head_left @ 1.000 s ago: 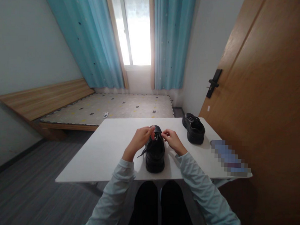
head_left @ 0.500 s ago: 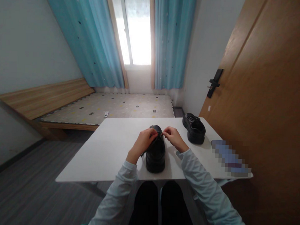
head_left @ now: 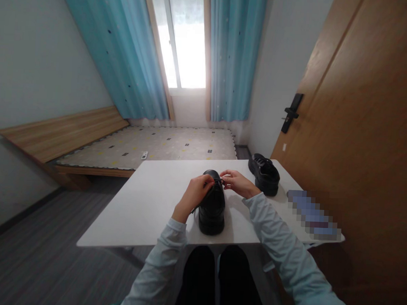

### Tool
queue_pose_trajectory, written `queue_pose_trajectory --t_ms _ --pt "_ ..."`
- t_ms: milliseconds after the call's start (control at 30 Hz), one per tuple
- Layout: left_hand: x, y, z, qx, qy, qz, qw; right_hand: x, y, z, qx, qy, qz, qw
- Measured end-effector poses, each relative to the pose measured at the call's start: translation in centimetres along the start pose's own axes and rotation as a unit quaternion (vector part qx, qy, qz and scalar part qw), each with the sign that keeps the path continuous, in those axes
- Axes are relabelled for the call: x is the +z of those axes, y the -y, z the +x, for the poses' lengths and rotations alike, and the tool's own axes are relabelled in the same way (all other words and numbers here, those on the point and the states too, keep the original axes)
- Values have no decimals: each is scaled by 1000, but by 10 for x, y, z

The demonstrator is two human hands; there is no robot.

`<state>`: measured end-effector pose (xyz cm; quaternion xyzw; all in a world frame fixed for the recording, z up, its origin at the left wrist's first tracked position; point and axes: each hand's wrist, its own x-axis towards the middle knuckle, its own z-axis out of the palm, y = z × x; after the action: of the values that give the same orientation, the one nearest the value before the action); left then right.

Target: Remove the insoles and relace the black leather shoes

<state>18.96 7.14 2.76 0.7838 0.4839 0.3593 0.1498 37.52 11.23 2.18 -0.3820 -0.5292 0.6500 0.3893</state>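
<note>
Right hand (head_left: 239, 183) flatter, seemingly at lace (head_left: 220, 182)

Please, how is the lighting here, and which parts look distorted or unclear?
Head view: the window glares white against the dimmer left wall; head view: the nearer shoe is so dark that its lacing reads poorly; head view: the door slants, apparently from wide-angle stretch, and a patch at the table's right is pixelated.

Near lace-up shoe (head_left: 211, 221) and far lace-up shoe (head_left: 269, 177): black. Bench (head_left: 140, 203): plain white. Curtains (head_left: 127, 54): turquoise blue, small dark spots. Mattress (head_left: 166, 146): pale greyish beige, scattered dark and yellow marks. Headboard (head_left: 72, 131): light brown, wood-grained. Door (head_left: 352, 132): orange-brown. Door handle (head_left: 292, 112): black. Sleeves (head_left: 158, 263): pale blue.
</note>
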Motion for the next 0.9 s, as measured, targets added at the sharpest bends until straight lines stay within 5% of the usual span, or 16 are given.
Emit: queue_pose_trajectory --t_ms 633,900 --pt "-8 -3 0 -31 -3 -55 998 -1 -8 1 -35 -62 -116 991" --pt "-5 1 -3 -28 -9 -84 996 -8 -17 9 -110 -95 -267 953"
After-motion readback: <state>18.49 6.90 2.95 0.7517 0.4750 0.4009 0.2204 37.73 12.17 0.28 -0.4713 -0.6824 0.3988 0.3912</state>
